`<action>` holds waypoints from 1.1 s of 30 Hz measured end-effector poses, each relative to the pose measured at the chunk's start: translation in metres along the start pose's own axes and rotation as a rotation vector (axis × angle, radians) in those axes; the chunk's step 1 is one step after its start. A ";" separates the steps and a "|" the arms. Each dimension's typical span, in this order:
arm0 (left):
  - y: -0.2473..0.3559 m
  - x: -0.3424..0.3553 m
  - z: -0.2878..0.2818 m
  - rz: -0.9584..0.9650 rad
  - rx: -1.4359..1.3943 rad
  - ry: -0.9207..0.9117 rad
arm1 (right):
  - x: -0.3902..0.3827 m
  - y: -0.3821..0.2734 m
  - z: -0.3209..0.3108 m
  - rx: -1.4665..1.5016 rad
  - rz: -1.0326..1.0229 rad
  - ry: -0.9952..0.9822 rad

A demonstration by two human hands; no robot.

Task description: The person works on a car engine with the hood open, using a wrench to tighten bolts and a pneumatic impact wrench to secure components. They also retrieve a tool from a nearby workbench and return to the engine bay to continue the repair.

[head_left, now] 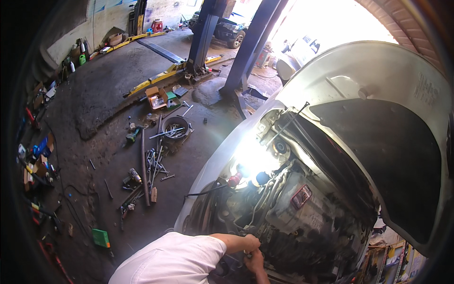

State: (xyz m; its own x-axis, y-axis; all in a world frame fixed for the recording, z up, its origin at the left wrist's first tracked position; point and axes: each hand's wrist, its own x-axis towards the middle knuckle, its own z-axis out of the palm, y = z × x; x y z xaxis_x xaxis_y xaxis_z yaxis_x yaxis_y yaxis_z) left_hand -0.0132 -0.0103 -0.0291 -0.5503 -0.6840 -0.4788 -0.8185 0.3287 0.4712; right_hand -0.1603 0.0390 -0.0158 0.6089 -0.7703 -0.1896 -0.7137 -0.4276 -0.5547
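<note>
My left hand [252, 243], at the end of a white sleeve, reaches over the front of a car's engine bay [288, 220]. Its fingers are curled closed; whatever they grip is too small and dark to name. Just below it, close to the left, is my right hand [256, 261]. Its fingers are bent inward around something I cannot make out. Both are among dark hoses and metal parts at the near edge of the bay. A phone [301, 196] in a red case lies on the engine. Farther back, a red-handled work lamp [234, 180] glares brightly.
The raised hood [373, 128] spans the right side, with a prop rod [289, 122]. On the floor at left lie several wrenches [153, 165], a tool bowl [176, 128], a cordless drill [134, 134] and a green case [100, 238]. Blue lift posts [253, 45] stand behind.
</note>
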 end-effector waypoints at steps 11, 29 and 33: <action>0.002 -0.005 -0.004 0.005 0.012 0.002 | -0.001 0.000 0.000 -0.007 -0.069 0.040; 0.000 -0.003 -0.001 0.008 0.026 0.013 | 0.000 0.001 -0.001 -0.018 -0.028 0.008; 0.000 -0.004 -0.002 0.013 0.016 0.006 | -0.001 0.001 -0.001 0.006 0.011 -0.001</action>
State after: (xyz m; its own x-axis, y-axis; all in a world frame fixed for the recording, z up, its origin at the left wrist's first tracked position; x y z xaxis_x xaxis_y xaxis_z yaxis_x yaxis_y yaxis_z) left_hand -0.0107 -0.0091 -0.0258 -0.5600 -0.6835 -0.4682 -0.8138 0.3478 0.4656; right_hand -0.1616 0.0387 -0.0155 0.6016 -0.7743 -0.1965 -0.7180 -0.4163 -0.5579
